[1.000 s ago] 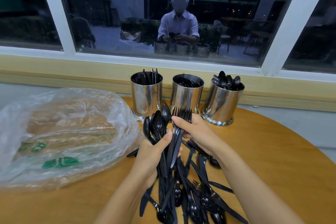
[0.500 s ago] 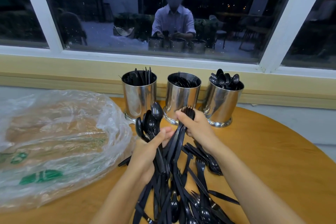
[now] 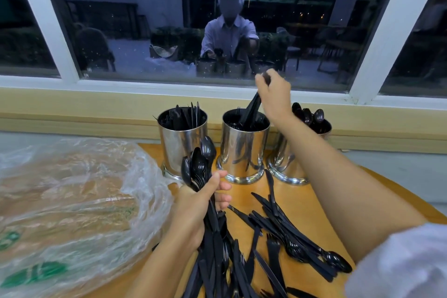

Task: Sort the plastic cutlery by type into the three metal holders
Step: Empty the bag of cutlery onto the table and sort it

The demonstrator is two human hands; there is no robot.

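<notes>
Three shiny metal holders stand in a row at the table's far edge. The left holder (image 3: 182, 143) has knives in it, the middle holder (image 3: 244, 150) forks, the right holder (image 3: 285, 159) spoons. My right hand (image 3: 274, 94) grips a bunch of black forks (image 3: 251, 111) by the handles, their heads down inside the middle holder. My left hand (image 3: 196, 210) grips a bundle of black spoons (image 3: 199, 164), bowls up, in front of the left holder. A loose pile of black cutlery (image 3: 278, 232) lies on the wooden table (image 3: 312, 203).
A crumpled clear plastic bag (image 3: 72, 205) with green print covers the table's left side. A yellow window ledge (image 3: 96, 109) and a dark window run behind the holders. The table's round edge curves along the right.
My right hand pulled the forks out of my left hand's bundle, lifted them away and brought them down into the middle holder. My left hand kept the spoons and stayed put.
</notes>
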